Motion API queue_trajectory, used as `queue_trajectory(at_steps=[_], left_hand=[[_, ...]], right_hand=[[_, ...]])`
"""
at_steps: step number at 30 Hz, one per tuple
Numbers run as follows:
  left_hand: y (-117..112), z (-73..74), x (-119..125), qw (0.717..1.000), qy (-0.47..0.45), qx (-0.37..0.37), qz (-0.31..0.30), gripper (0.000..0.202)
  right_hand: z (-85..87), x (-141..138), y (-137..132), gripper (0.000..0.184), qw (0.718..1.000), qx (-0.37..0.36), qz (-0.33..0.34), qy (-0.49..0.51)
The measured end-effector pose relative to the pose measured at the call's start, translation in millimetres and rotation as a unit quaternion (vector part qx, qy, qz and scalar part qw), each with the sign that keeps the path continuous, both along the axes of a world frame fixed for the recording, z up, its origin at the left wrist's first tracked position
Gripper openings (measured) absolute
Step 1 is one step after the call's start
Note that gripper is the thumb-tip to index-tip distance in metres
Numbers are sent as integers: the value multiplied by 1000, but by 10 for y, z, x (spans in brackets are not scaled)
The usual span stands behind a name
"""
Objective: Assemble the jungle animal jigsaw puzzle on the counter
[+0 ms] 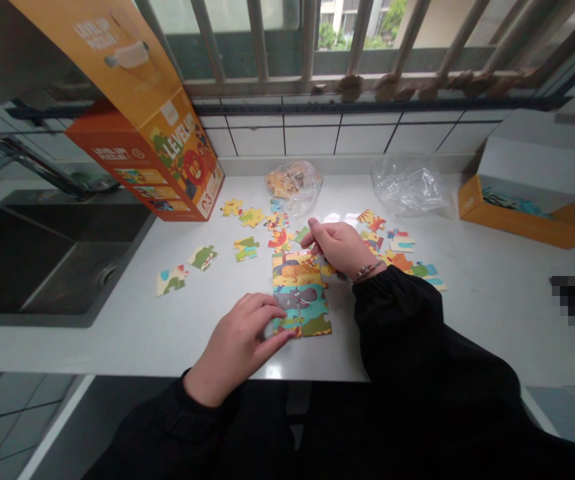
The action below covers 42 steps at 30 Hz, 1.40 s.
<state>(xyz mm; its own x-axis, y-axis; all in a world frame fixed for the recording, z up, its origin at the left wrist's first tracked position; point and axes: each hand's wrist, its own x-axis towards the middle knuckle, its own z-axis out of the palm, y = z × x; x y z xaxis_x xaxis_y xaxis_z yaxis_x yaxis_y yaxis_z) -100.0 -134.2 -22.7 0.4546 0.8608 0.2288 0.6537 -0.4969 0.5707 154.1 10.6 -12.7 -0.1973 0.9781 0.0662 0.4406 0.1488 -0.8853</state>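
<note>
Clock centred on the joined puzzle strip, 12 = toward the window.

- Strip: lies flat on the white counter, near its front edge, long side running 12–6. Several pieces are locked together.
- Left hand: comes in from 7. Palm down, fingers spread narrow and pressed flat on the strip's lower left corner. It grips nothing.
- Right hand: at 1, with the fingers curled down onto the strip's top end and the loose pieces there. Can't tell whether a piece is pinched. Bracelet on the wrist, black sleeve over the counter at 3–4.
- Loose pieces: scattered face up from 9 round to 2. Two lie apart at 9–10, a denser cluster sits at 2, just beyond the right hand.
- Bag of pieces: clear plastic, at 12, near the wall.
- Second clear bag: at 1, crumpled. Contents not readable.
- Orange puzzle box: at 10–11, tilted, lower corner on the counter. A second orange box is behind it.
- Open box tray: at 2–3, well apart, orange walls, white flap up.
- Sink: dark, set into the counter at 9, with the faucet above it.
- Room: white tiled backsplash at 12, with a barred window over it. Daylight, with greenery and a building outside.
</note>
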Motion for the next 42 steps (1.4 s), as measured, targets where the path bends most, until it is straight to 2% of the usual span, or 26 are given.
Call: queue_trajectory(at_steps=[4,9,17,22,25,28,35,39,42], left_hand=[[-27,-32,20,996,31,55,-61,27],[-37,-38,32,993,45,83,-64,22],[-44,-15,51,992,58,87,-66,14],[-60,-20,94,987,100,101,-68,58],[-55,-27,168,983,147,62,-96,69],[-37,-22,223,982,151,38,-103,62],[-55,1,213,991,81,78,-77,22],[-73,17,188,991,77,86,-73,16],[44,140,128,988,61,112,-82,17]], right_hand=[[-13,-3,5,79,1000,5,6,-9],[-32,-3,8,75,1000,3,13,-15],[-39,-6,13,72,1000,4,15,-14],[-36,-4,7,74,1000,5,7,-15],[-31,0,6,77,1000,15,-1,-19],[-28,11,12,78,999,26,-13,-30],[-60,106,63,69,992,82,-38,-90],[-76,193,111,66,986,96,-62,-123],[-86,244,148,64,981,107,-87,-137]])
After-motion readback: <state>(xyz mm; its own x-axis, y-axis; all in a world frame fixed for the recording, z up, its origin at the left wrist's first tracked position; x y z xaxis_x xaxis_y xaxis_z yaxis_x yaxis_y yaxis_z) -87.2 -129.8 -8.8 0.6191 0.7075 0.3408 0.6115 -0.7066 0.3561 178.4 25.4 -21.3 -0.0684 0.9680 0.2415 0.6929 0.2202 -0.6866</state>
